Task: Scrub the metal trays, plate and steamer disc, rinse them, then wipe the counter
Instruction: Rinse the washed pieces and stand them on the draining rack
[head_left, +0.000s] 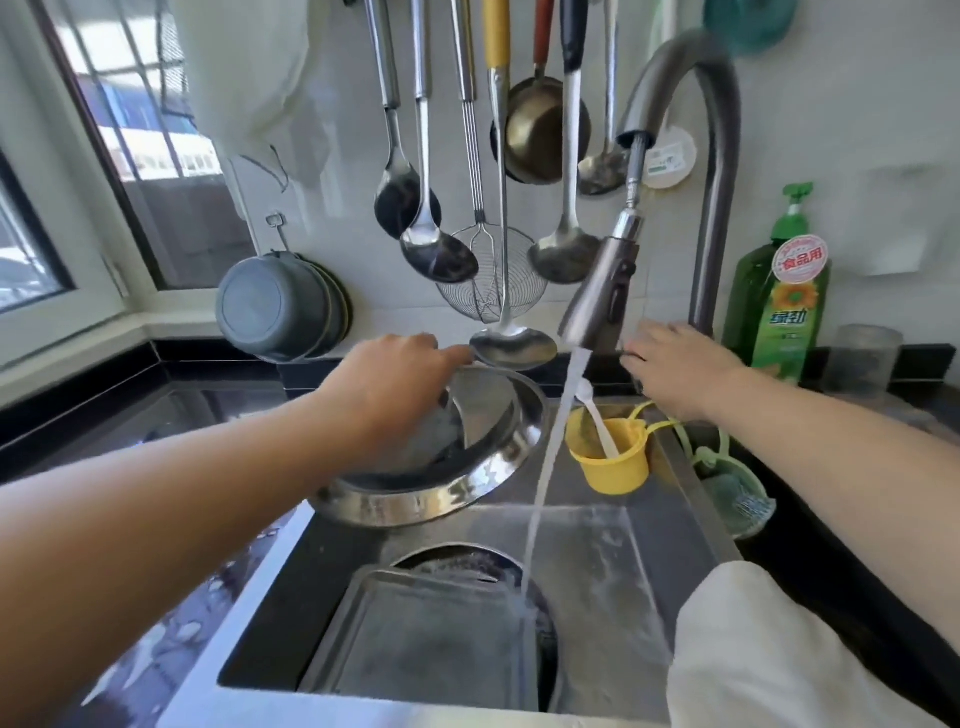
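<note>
Holding a tilted plate (498, 431) by its far rim, left hand (395, 384); right hand (680, 364), fingers spread, empty, by the tap. Tray (431, 634) lies in the sink under running water. I'd judge wet steel stiff, slippery; take rims.

The right hand's (675, 364) fingertips are hidden behind the faucet's spray head (597, 291). Beneath that spray head, the steamer disc (467, 564) is largely covered by the rectangular tray (415, 634).
</note>
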